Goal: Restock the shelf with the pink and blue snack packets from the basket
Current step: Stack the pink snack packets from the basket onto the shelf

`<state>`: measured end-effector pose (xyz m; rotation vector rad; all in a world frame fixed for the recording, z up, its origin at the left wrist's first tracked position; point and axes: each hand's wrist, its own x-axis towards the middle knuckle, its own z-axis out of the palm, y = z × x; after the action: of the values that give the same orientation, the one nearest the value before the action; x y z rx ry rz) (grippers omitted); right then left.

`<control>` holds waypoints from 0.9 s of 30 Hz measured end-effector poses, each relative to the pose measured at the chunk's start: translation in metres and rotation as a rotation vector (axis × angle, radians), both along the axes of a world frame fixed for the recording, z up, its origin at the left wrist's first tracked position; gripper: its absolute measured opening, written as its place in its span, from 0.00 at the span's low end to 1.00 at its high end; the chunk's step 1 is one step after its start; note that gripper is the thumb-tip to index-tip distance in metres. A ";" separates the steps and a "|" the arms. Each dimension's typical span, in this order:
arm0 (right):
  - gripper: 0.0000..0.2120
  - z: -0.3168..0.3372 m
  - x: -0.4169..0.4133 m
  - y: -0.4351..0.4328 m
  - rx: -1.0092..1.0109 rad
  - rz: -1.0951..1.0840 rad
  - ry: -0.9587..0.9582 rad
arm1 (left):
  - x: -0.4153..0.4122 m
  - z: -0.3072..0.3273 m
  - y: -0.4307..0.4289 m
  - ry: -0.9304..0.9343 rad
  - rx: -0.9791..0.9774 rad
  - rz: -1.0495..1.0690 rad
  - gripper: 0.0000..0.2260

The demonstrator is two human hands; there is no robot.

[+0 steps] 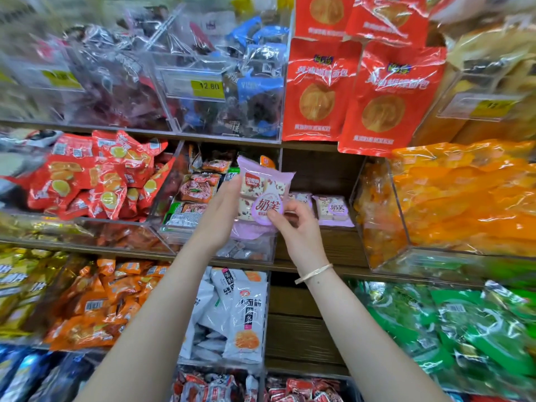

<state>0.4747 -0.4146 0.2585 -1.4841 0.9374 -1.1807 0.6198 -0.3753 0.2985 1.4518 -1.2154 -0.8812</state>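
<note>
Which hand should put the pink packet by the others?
The right hand: its fingers pinch the pink plastic snack packet, and the matching pink packets on the wooden shelf lie just beyond it.

Single wide-angle view from the wearer's head, facing forward and slightly downward, close to the shelf (322,246). The left forearm (162,309) enters from 7 o'clock and the right forearm (351,314) from 5 o'clock, converging on the pink packet (262,192) near centre.

Both forearms reach forward, left grip (222,211) straight-fingered, right grip (300,227) pinching with its thumb
</note>
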 end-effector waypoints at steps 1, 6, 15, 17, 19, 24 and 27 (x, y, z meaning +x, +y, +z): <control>0.06 -0.002 -0.001 0.000 0.018 0.006 -0.024 | -0.001 0.000 0.001 -0.004 0.014 -0.002 0.36; 0.03 -0.008 -0.014 -0.004 0.265 -0.011 -0.345 | 0.000 -0.001 -0.002 -0.088 0.042 0.060 0.21; 0.06 -0.037 -0.064 -0.020 0.385 0.018 -0.200 | 0.003 -0.011 -0.009 -0.257 -0.073 0.066 0.09; 0.07 -0.049 -0.078 -0.023 0.409 -0.023 -0.027 | 0.002 -0.012 -0.008 -0.237 -0.068 0.065 0.09; 0.08 -0.060 -0.090 -0.028 0.392 -0.103 0.216 | 0.002 -0.012 -0.008 -0.237 -0.067 0.070 0.08; 0.10 -0.067 -0.088 -0.044 0.249 -0.230 0.705 | 0.001 -0.011 -0.007 -0.253 -0.068 0.076 0.08; 0.11 -0.068 -0.069 -0.047 0.286 -0.188 0.715 | 0.000 -0.010 -0.006 -0.257 -0.074 0.081 0.08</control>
<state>0.4061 -0.4621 0.1901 -1.6236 1.6784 -0.5847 0.6197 -0.3809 0.2887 1.5773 -1.3525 -0.6016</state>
